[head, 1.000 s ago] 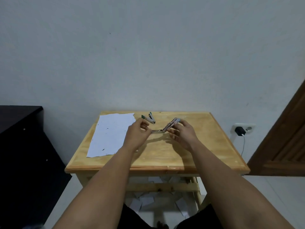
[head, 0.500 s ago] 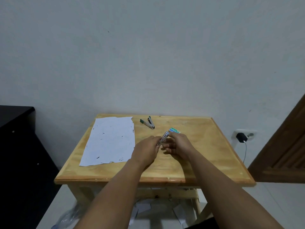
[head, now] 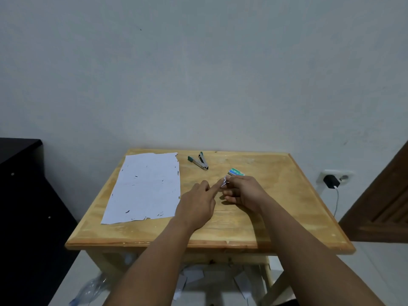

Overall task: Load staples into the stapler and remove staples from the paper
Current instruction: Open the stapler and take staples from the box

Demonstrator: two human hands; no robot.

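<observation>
1. The fingers point(head: 228, 178) of the right hand point(head: 244, 192) are pressed together on a small metal piece, apparently a strip of staples point(head: 224, 182), holding it low over the desk point(head: 276, 195); the piece is too small to name with certainty.
2. The left hand point(head: 196, 202) extends one finger to touch the near end of that piece while its other fingers curl loosely and hold nothing. It seems to be steadying or aligning the strip.
3. Both hands work at the middle of the desk, forearms reaching in from the near edge, which likely keeps the tiny item within easy reach.
4. The staple box point(head: 236, 172), green and silver, lies just behind the right hand, almost touching it. That placement fits its use as the supply the strip came from.
5. The stapler point(head: 198, 161), metal with green ends, lies swung open near the far edge, apart from both hands. Its open position suggests it is ready for loading, a step that appears not yet done.
6. The sheet of paper point(head: 145, 186) lies flat on the left part of the desk beside the left hand, dotted with small dark marks that may be staples; its edges look ragged.
7. A charger point(head: 330, 181) sits in a wall socket to the right, clear of the work.
</observation>
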